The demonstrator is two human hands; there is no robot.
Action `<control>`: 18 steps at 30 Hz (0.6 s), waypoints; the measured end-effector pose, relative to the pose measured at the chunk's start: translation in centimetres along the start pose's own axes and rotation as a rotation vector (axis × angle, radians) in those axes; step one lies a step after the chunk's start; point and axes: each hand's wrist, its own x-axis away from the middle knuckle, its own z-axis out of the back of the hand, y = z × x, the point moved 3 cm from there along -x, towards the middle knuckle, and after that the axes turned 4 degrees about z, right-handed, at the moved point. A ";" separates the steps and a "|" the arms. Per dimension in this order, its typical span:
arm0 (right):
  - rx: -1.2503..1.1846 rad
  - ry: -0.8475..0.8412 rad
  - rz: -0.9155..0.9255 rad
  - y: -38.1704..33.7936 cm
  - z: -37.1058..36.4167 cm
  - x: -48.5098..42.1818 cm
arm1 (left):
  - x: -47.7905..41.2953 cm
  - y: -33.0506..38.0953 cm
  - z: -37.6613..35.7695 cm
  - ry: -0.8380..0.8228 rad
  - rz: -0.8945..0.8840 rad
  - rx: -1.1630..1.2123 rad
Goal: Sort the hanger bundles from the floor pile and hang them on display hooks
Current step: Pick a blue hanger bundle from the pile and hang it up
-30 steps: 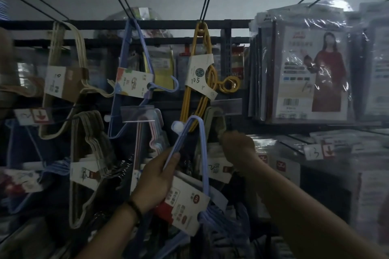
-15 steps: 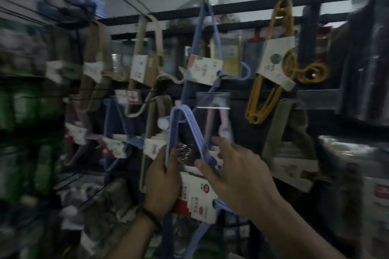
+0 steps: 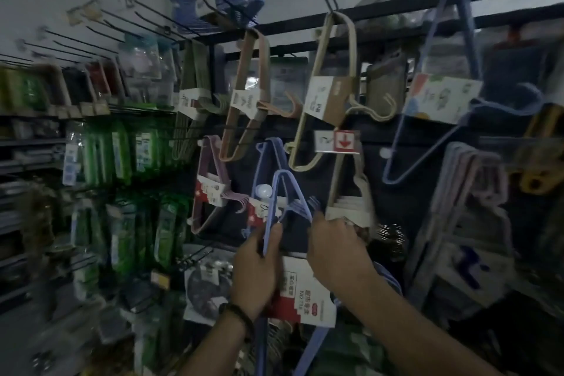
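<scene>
Fingers (image 3: 274, 233) of the left hand (image 3: 256, 272) are clamped round the left leg of the hanger bundle (image 3: 285, 189), with the thumb pressed along it. Those of the right hand (image 3: 335, 250) bend over the right leg, tips hidden. The bundle is held up against the rack, with the white-capped display hook (image 3: 264, 191) just beside its left leg; whether the hook has entered the triangle cannot be told. It probably handles as light, stiff, slick plastic that fans apart away from its band, so the best hold is on both legs below the apex, not on the card. It consists of several pale-blue hangers nested as one triangle, banded by a red-and-white label card (image 3: 300, 299). A similar blue bundle (image 3: 270, 149) hangs just behind, a mauve bundle (image 3: 213, 183) to the left and a beige bundle (image 3: 329, 85) above.
</scene>
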 end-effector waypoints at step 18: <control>0.142 0.170 -0.050 -14.3 -3.4 -14.5 | -12.7 -6.1 11.8 -0.347 -0.311 -0.073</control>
